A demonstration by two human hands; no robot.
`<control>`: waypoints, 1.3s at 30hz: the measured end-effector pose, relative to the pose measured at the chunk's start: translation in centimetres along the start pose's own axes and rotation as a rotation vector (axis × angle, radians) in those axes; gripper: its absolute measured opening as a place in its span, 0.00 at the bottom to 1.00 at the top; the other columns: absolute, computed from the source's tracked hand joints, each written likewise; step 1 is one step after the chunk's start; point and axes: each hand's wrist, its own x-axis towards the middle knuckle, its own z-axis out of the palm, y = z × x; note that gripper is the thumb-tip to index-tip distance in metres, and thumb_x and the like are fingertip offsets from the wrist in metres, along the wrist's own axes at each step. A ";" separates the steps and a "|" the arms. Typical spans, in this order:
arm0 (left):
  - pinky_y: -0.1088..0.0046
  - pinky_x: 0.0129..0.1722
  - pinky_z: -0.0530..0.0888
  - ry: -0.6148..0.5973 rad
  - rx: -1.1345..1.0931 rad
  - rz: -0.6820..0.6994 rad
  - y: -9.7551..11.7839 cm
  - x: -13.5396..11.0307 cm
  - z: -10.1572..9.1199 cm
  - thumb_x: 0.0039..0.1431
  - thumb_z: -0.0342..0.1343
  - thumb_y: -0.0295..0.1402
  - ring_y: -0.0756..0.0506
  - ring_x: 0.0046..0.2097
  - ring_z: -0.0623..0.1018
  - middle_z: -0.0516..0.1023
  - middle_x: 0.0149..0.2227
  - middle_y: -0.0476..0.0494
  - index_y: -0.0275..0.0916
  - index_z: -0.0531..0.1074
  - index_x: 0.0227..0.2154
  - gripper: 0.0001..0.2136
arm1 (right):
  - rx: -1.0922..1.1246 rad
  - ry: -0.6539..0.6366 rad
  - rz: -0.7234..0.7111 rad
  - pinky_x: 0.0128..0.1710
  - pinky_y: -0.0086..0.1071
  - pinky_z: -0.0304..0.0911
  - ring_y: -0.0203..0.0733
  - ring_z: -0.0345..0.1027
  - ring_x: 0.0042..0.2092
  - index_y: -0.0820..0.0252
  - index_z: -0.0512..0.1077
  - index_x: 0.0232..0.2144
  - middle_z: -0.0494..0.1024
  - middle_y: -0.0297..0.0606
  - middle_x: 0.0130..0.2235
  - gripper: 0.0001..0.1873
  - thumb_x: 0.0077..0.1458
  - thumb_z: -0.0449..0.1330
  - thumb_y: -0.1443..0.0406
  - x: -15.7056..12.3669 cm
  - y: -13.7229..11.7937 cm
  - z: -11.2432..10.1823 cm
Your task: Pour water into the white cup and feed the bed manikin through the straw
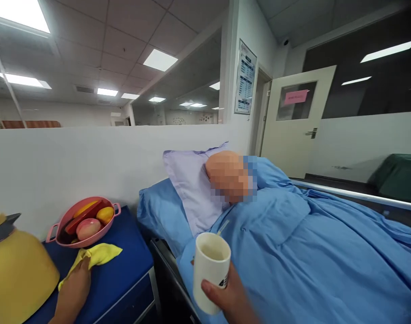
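Note:
My right hand (pixel 227 294) is wrapped round a white cup (pixel 210 267) and holds it upright over the bed's near edge, with a thin straw or stick rising behind its rim. My left hand (pixel 73 290) rests on the blue bedside cabinet (pixel 124 274), its fingers closed on a yellow cloth (pixel 94 256). A person lies in the bed under a blue cover (pixel 310 261), head on a lilac pillow (pixel 188 189).
A pink bowl (pixel 86 220) with fruit stands at the back of the cabinet. A yellow kettle (pixel 16 270) fills the lower left. A white partition runs behind the bed, a metal bed rail (pixel 360 195) and a door (pixel 296 117) lie beyond.

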 end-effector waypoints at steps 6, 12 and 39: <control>0.58 0.51 0.74 -0.152 -0.663 -0.034 11.6 -3.5 -1.7 0.57 0.42 0.50 0.37 0.51 0.77 0.81 0.44 0.52 0.55 0.72 0.41 0.17 | -0.166 0.003 -0.024 0.35 0.42 0.67 0.51 0.72 0.36 0.59 0.73 0.43 0.79 0.45 0.36 0.27 0.40 0.70 0.56 4.4 -4.3 -9.1; 0.63 0.50 0.77 -0.377 -1.447 -0.335 25.4 -6.4 -5.9 0.61 0.43 0.51 0.41 0.54 0.75 0.75 0.55 0.45 0.48 0.60 0.59 0.26 | -0.230 -0.023 -0.012 0.34 0.41 0.65 0.47 0.71 0.33 0.64 0.72 0.42 0.78 0.44 0.34 0.27 0.43 0.67 0.53 9.4 -5.0 -14.4; 0.61 0.60 0.68 -0.641 -2.317 -0.435 47.0 -7.0 2.3 0.63 0.54 0.37 0.38 0.56 0.73 0.75 0.54 0.36 0.37 0.64 0.59 0.23 | 0.247 -0.545 0.320 0.39 0.35 0.67 0.44 0.72 0.40 0.61 0.71 0.47 0.77 0.43 0.41 0.25 0.48 0.67 0.55 14.7 -1.9 -20.4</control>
